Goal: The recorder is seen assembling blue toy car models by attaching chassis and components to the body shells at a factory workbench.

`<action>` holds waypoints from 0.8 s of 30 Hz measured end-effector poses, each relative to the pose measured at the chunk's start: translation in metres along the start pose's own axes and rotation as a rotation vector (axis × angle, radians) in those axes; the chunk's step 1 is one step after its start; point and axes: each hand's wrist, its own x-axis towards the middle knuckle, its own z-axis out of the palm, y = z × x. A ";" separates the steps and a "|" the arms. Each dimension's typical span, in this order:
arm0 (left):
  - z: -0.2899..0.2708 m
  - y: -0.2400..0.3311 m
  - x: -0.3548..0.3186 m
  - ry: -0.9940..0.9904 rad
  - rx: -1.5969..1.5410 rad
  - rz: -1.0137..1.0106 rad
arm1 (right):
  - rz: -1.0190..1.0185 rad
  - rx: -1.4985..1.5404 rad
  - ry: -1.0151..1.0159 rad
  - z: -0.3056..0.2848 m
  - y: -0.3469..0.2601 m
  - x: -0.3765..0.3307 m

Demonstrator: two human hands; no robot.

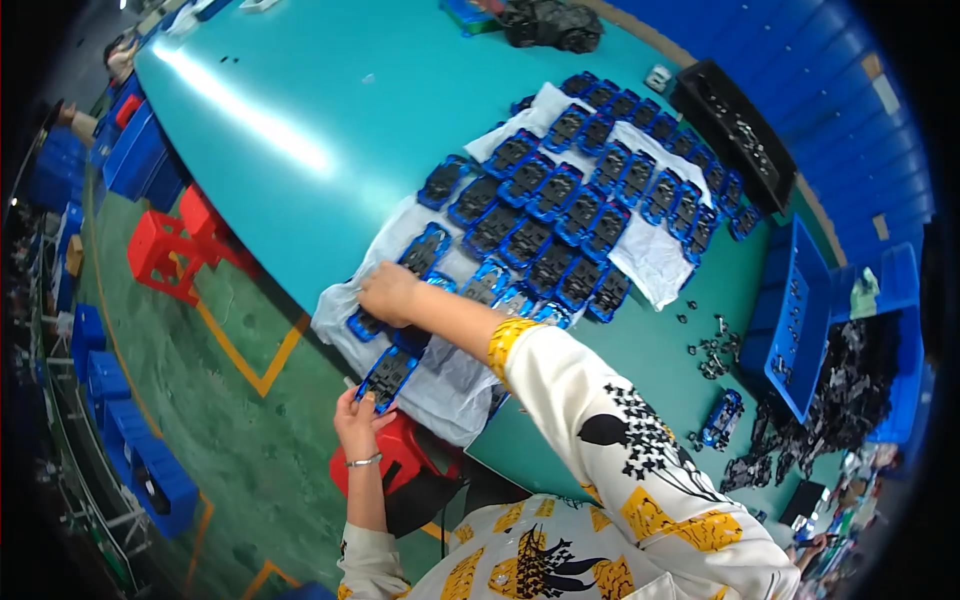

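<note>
My left hand (357, 428) grips the near end of a blue toy car (389, 376), whose black underside faces up, at the edge of a white cloth (440, 405). A small pale tip shows beside its fingers; I cannot make out what it is. My right hand (390, 294) reaches across the cloth with its fingers curled down on another blue toy car (364, 325), partly covered by the hand. Just beyond it lies a blue car (425, 250), also underside up. Several more toy cars (527, 240) lie in close rows to the right, mostly black undersides up.
The green table (370, 120) carries a long black tray (735, 135), a blue bin (790, 315) and loose black parts (715, 350) on the right. A single blue car (722, 418) lies near them. Red stools (165, 250) stand left of the table; another red stool (385, 460) is near me.
</note>
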 end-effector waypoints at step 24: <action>-0.019 -0.020 0.049 -0.096 0.041 -0.125 | 2.267 0.449 0.610 0.139 -0.173 -0.611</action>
